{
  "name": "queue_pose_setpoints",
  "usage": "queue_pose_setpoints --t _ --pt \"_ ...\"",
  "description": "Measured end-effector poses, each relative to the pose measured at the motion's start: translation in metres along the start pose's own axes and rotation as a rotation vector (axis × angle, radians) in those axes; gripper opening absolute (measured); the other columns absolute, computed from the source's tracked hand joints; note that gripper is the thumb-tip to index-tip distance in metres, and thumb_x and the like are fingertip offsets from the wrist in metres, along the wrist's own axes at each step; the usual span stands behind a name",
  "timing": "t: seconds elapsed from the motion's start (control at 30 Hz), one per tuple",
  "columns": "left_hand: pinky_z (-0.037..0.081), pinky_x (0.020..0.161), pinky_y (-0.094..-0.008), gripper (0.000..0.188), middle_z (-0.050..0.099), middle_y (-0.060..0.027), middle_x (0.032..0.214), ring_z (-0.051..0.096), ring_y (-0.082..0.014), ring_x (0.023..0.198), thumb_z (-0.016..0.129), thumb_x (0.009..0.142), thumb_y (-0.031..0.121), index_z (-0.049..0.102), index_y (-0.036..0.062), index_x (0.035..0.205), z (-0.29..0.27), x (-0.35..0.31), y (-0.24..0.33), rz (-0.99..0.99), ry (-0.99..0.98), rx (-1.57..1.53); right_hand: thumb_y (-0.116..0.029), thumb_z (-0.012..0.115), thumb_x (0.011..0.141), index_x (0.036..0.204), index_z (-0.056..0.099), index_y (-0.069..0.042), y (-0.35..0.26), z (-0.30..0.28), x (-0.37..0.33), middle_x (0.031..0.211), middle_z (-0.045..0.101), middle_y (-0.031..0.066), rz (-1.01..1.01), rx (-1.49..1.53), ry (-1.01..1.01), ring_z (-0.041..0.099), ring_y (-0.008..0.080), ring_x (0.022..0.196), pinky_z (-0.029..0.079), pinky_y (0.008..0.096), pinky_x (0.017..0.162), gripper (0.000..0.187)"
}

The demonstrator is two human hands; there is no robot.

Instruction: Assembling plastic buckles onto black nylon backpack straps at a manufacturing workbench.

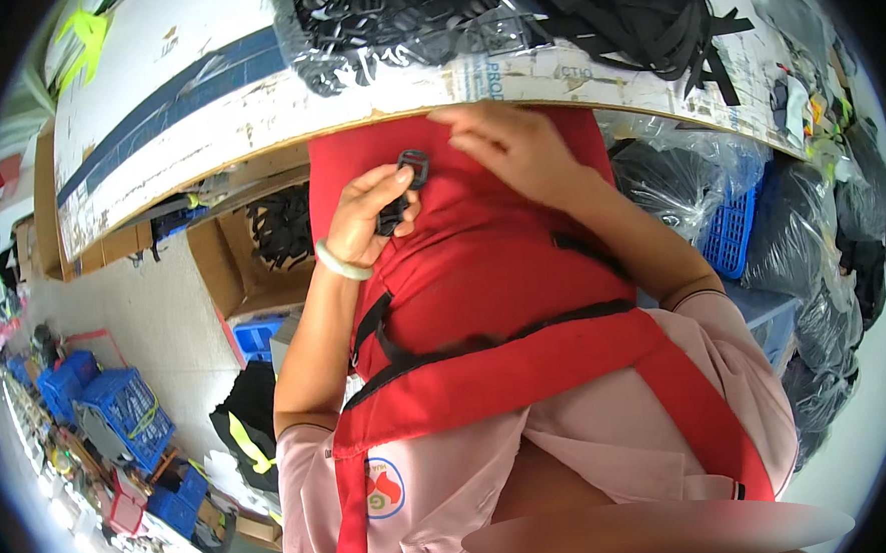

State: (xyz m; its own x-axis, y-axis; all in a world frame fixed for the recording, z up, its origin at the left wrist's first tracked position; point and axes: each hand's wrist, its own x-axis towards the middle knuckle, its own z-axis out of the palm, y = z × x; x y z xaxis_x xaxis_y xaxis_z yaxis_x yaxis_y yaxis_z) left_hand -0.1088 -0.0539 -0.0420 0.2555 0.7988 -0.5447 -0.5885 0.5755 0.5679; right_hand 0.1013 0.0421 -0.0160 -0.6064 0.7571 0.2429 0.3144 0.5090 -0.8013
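My left hand [365, 212] is closed around black plastic buckles over my lap. One buckle [414, 166] with an open frame sticks up between thumb and forefinger, and another black piece [392, 217] shows lower, partly covered by the fingers. To the right, my right hand [517, 150] reaches to the table's front edge with its fingers stretched out and slightly blurred; I see nothing in it. Ahead on the table, a clear plastic bag [322, 68] holds many black buckles. Beside it lies a heap of black webbing straps [630, 16], some ends hanging toward the edge.
The worn white table [245, 127] curves across in front of me. An open cardboard box [227, 263] with black parts stands below it at the left. Blue crates [130, 413] sit farther left. At the right are a blue basket [729, 226] and plastic-wrapped bags [796, 228].
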Motion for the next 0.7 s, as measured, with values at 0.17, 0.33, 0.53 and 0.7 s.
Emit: queue_pose_setpoints --t 0.17,0.33,0.53,0.7 --pt "0.044 0.045 -0.026 0.012 0.06 -0.0079 0.078 0.06 -0.0174 0.068 0.062 0.09 0.016 0.059 0.0044 0.093 -0.006 0.003 -0.002 -0.01 0.008 -0.152 -0.009 0.063 0.081 0.096 0.067 -0.009 0.047 -0.085 0.008 0.089 0.064 0.0058 -0.011 -0.47 0.291 0.059 0.0253 0.082 0.048 0.0352 0.075 0.016" --pt "0.041 0.045 -0.0231 0.014 0.056 -0.0048 0.078 0.056 -0.015 0.067 0.059 0.092 0.019 0.058 0.0046 0.094 0.011 0.016 0.001 -0.035 -0.048 -0.047 -0.014 0.068 0.077 0.093 0.07 -0.012 0.102 -0.1 0.03 0.091 0.063 0.0027 -0.114 -0.849 0.364 0.055 0.0244 0.086 0.045 0.0372 0.08 0.016" --pt "0.04 0.045 -0.0232 0.017 0.057 -0.0044 0.074 0.054 -0.0129 0.062 0.058 0.094 0.02 0.061 0.0028 0.092 0.016 0.012 0.0 0.114 0.043 0.013 -0.014 0.068 0.079 0.1 0.071 -0.017 0.075 -0.092 0.035 0.097 0.063 0.0022 -0.203 -0.74 0.428 0.056 0.0224 0.093 0.045 0.034 0.082 0.022" --pt "0.041 0.045 -0.023 0.017 0.058 -0.0051 0.071 0.053 -0.012 0.058 0.059 0.093 0.018 0.062 0.0014 0.091 0.019 0.016 -0.006 0.134 0.061 0.012 -0.011 0.063 0.08 0.106 0.067 -0.014 0.091 -0.099 0.037 0.108 0.061 0.0028 0.029 -0.86 0.15 0.055 0.0232 0.1 0.045 0.0333 0.085 0.026"
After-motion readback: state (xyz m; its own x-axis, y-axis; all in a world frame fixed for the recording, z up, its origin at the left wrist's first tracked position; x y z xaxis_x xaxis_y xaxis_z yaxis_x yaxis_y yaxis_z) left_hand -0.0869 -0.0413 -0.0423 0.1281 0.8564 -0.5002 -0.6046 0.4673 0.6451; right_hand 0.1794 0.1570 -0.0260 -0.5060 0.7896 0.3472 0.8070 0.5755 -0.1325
